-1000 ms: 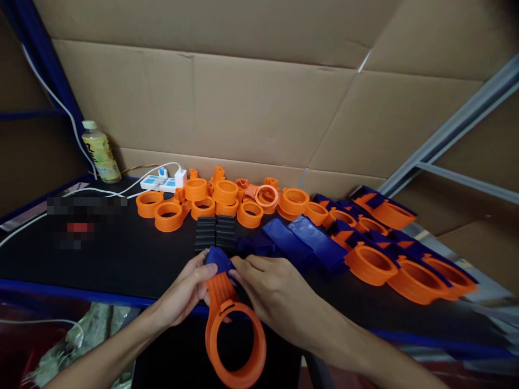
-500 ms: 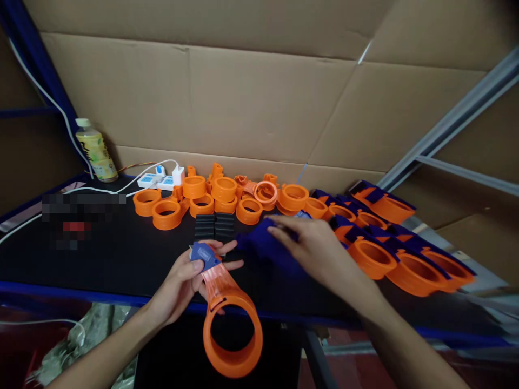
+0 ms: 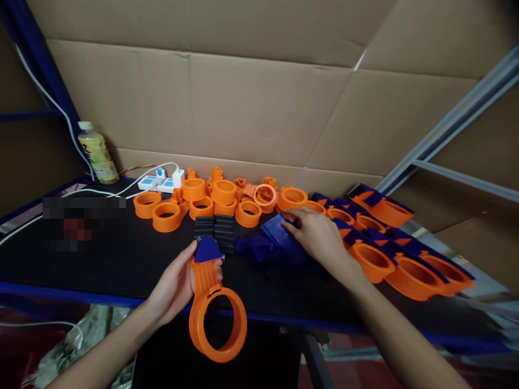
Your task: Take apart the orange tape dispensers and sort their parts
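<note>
My left hand (image 3: pixel 174 283) is wrapped round the handle of an orange tape dispenser (image 3: pixel 239 329), whose ring hangs down over the table's front edge. A dark blue plate (image 3: pixel 208 249) covers the dispenser's upper end. Farther right, my right hand (image 3: pixel 318 237) pinches a flat blue plastic piece (image 3: pixel 279 235) between thumb and fingers, just above the table. More dark blue pieces (image 3: pixel 253 248) lie beside it, partly in shadow. Two black ribbed pieces (image 3: pixel 224 229) rest behind my left hand.
Several bare orange dispensers (image 3: pixel 166 216) are heaped along the back. Others with blue parts (image 3: pixel 417 275) lie in rows at the right. A white power strip (image 3: pixel 156 183) with cables and a yellow-labelled bottle (image 3: pixel 97 154) stand at the back left, before the cardboard wall (image 3: pixel 259 108).
My left hand has turned the dispenser more upright and shifted it slightly left, its fingers now closed round it. My right hand has slowed, and its blue piece now shows clearly.
</note>
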`<state>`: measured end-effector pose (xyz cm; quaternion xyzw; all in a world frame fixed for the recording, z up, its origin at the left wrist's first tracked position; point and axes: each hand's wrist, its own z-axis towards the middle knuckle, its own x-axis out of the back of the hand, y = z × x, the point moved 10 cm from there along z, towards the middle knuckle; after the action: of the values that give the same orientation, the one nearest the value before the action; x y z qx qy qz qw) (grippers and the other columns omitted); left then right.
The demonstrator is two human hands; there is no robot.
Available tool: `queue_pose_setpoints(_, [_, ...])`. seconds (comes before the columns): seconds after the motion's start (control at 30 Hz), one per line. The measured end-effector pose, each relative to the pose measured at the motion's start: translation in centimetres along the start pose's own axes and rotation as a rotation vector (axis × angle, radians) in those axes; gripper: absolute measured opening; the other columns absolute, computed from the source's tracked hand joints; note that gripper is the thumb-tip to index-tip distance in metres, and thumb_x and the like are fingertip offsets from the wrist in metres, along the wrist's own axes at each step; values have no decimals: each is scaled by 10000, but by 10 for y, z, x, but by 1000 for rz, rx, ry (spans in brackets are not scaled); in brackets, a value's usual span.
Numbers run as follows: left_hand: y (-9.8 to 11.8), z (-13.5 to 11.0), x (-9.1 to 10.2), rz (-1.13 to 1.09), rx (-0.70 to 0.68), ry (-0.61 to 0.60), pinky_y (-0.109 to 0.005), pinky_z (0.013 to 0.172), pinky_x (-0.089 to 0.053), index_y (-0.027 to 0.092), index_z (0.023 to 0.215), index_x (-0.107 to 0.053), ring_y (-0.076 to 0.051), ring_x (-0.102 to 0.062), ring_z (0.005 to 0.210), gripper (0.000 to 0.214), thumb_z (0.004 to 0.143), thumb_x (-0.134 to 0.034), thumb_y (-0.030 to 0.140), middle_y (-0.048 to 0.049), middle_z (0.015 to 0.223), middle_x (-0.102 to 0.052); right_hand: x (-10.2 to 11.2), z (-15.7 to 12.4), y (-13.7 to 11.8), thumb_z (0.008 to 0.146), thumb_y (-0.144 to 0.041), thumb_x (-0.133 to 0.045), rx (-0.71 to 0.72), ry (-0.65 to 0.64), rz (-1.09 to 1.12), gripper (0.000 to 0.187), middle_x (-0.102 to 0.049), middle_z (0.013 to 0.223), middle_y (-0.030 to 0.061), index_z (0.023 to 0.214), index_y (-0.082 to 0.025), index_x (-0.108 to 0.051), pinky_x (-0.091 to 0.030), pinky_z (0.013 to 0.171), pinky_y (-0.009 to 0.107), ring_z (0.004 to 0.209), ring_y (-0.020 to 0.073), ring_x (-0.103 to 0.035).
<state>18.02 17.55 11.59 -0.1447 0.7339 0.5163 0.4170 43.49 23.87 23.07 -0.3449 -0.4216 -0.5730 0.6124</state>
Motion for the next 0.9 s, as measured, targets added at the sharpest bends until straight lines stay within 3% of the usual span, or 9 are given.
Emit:
queue_pose_setpoints(0.13, [2, 2, 3, 146, -45, 11, -288, 683, -539, 103, 1023, -675, -172, -655, 663, 383, 946, -555, 459, -91, 762, -699, 31, -13, -24, 935, -349, -578, 51, 158, 28, 321, -679, 1179, 120, 1198, -194, -679, -504, 744, 345, 1053, 280, -638])
queue_pose_setpoints(0.23, [4, 2, -3, 235, -74, -27, -242, 568, -498, 115, 1002, -655, -140, -590, 542, 386, 954, -535, 478, -43, 612, -632, 49, -36, -80, 976, -352, -536, 326, 158, 250, 340, -688, 1154, 87, 1270, -209, -629, -524, 832, 321, 1047, 208, -644])
queue_pose_setpoints(0.33, [5, 2, -7, 246, -96, -34, -216, 529, -476, 147, 976, -622, -116, -566, 495, 298, 933, -592, 440, -15, 602, -619, 56, -66, -143, 970, -389, -554, 601, 106, 352, 414, -686, 1157, 90, 1335, -194, -574, -536, 840, 300, 1045, 182, -646])
queue_pose_setpoints(0.43, [4, 2, -7, 256, -96, -34, -197, 487, -448, 148, 906, -603, -103, -551, 470, 274, 920, -618, 421, -14, 600, -620, 54, -78, -176, 964, -400, -562, 649, 159, 269, 437, -704, 1052, 117, 1304, -126, -589, -543, 742, 296, 937, 193, -672])
queue_pose_setpoints(0.53, [3, 2, -7, 280, -103, -43, -192, 469, -430, 150, 819, -578, -84, -499, 423, 286, 927, -609, 413, 6, 537, -575, 46, -77, -185, 983, -337, -531, 631, 197, 181, 409, -712, 949, 121, 1282, -66, -596, -526, 660, 290, 821, 183, -675])
queue_pose_setpoints(0.7, [2, -1, -6, 309, -124, -12, -175, 463, -406, 165, 867, -561, -73, -483, 406, 243, 939, -597, 395, 29, 516, -557, 36, -82, -188, 993, -246, -474, 650, 241, 150, 368, -721, 990, 125, 1271, -41, -603, -526, 662, 270, 833, 166, -677])
queue_pose_setpoints(0.9, [6, -2, -8, 315, -129, 34, -175, 435, -410, 169, 877, -580, -72, -437, 381, 267, 919, -613, 430, 45, 486, -518, 38, -79, -173, 978, -190, -470, 636, 323, 159, 350, -726, 983, 119, 1271, -61, -612, -503, 638, 246, 802, 145, -676])
